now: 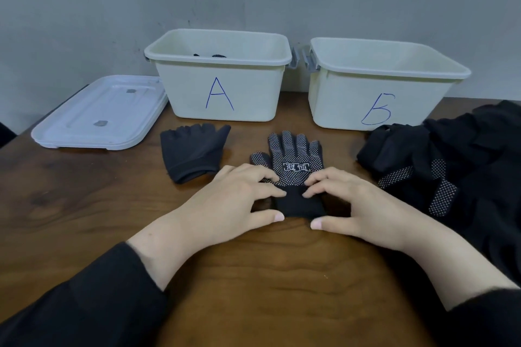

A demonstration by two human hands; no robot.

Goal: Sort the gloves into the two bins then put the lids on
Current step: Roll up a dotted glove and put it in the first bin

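A black dotted glove [293,160] lies flat on the wooden table, fingers pointing away from me. My left hand [239,200] and my right hand [355,205] rest on its cuff from either side, fingertips pressing the fabric. A plain dark fingerless glove [193,151] lies to the left of it. A pile of black gloves [439,160], some dotted, sits at the right. Bin A [220,93] stands at the back with dark gloves just showing inside. Bin B [377,98] stands to its right; its inside is not visible.
White lids [98,115], stacked flat, lie left of bin A near the table's left edge. A grey wall rises right behind the bins. Bare wood stretches in front of my hands toward me.
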